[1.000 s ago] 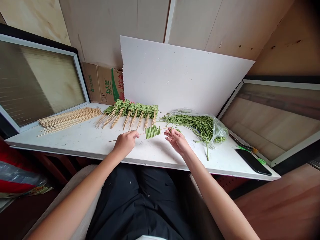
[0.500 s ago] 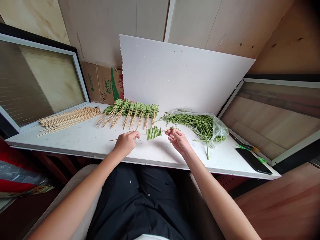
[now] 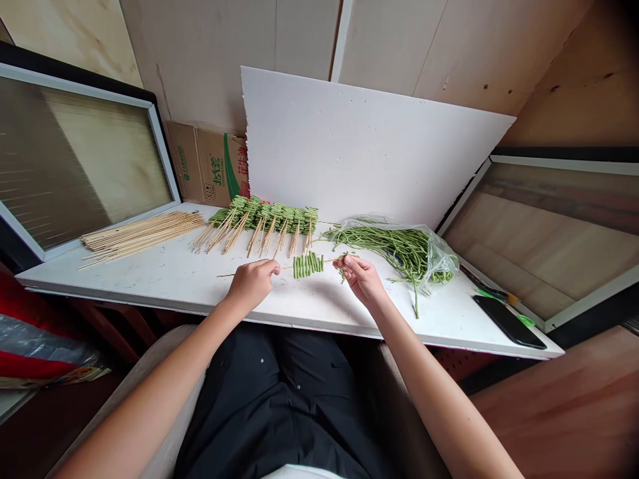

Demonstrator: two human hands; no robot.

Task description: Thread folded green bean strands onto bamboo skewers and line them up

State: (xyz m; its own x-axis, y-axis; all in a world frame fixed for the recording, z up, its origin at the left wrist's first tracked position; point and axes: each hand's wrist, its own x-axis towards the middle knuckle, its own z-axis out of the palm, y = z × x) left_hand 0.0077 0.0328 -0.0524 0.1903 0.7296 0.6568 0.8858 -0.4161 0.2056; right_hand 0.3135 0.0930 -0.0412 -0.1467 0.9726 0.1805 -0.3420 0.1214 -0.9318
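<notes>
Between left fingers [image 3: 270,269] and right fingers [image 3: 342,264], a half-filled bean skewer [image 3: 307,265]

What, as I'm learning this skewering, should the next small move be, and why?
Probably push the bean piece in the right hand onto the skewer, up against the threaded pieces: the left hand holds the skewer and its tip meets that piece.

Makeshift food-prep corner: plywood walls [image 3: 210,60], skewer pile [image 3: 140,234], carton [image 3: 207,166].
</notes>
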